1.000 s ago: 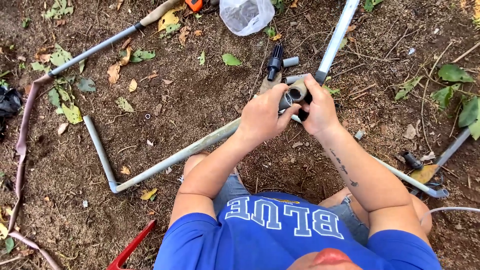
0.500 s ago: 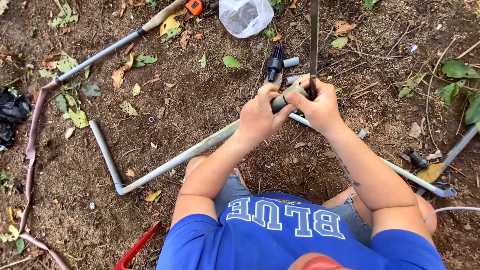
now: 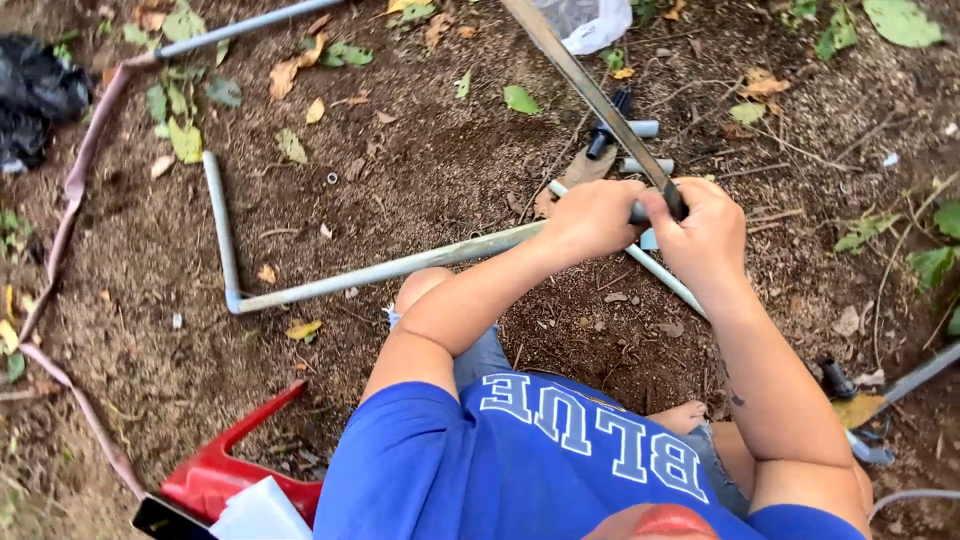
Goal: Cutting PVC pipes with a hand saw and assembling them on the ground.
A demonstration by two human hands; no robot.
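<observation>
Bare brown soil (image 3: 400,190) with scattered dry and green leaves (image 3: 185,140). Black plastic bag (image 3: 35,100) at far left edge. Pinkish hose (image 3: 75,180) curving down left side. Red plastic object (image 3: 225,465) at bottom left, white container (image 3: 262,512) just beside it. Clear plastic bag (image 3: 590,20) at top. Small black fitting (image 3: 605,130) near short grey pipe stubs (image 3: 645,128).

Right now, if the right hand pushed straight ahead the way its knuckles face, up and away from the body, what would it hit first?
Probably the short grey pipe pieces and black fitting on the soil beyond the right hand, though depth is unclear. The long pipe it grips runs that way too.
</observation>
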